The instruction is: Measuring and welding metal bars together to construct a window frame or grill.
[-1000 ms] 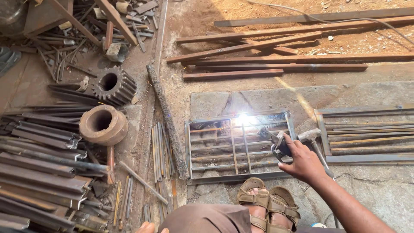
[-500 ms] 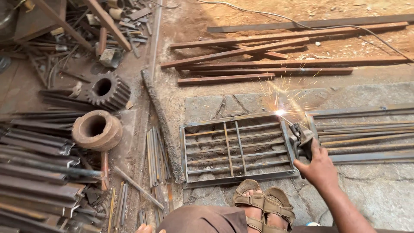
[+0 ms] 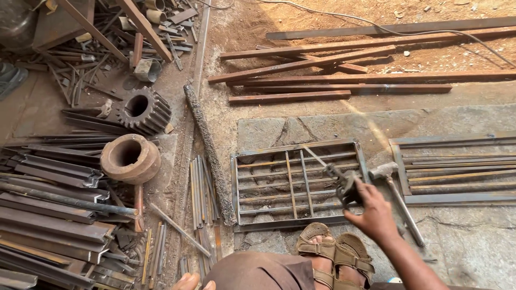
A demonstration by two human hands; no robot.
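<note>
Steel welding electrode holder [image 3: 344, 188] clamped in the right hand [image 3: 375, 215], fingers closed round its handle; a thin rod [image 3: 314, 157] runs from its jaws up and left over the grille. Holder sits above the right end of a rectangular metal grille frame [image 3: 295, 185], which lies flat on the stone slab [image 3: 269, 131], near the slab's lower middle. Frame has horizontal bars and 2 upright bars near its centre.

Hammer [image 3: 398, 198] lies just right of the frame, head near the frame's top right corner, handle running down and right past the hand. 2nd grille frame [image 3: 457, 169] lies further right, at the slab's right edge.

Sandalled feet [image 3: 336, 255] stand just below the 1st frame, at the slab's lower edge. Left hand [image 3: 189, 281] barely shows at the bottom edge of view, only fingertips; cannot tell its grip.

Left of the slab: rough encrusted bar [image 3: 210, 153], bundle of thin rods [image 3: 201, 188], rusty round bush [image 3: 130, 158], large gear [image 3: 142, 110], stacked angle sections [image 3: 48, 198]. Long flat steel bars [image 3: 344, 72] lie on dirt above the slab.
</note>
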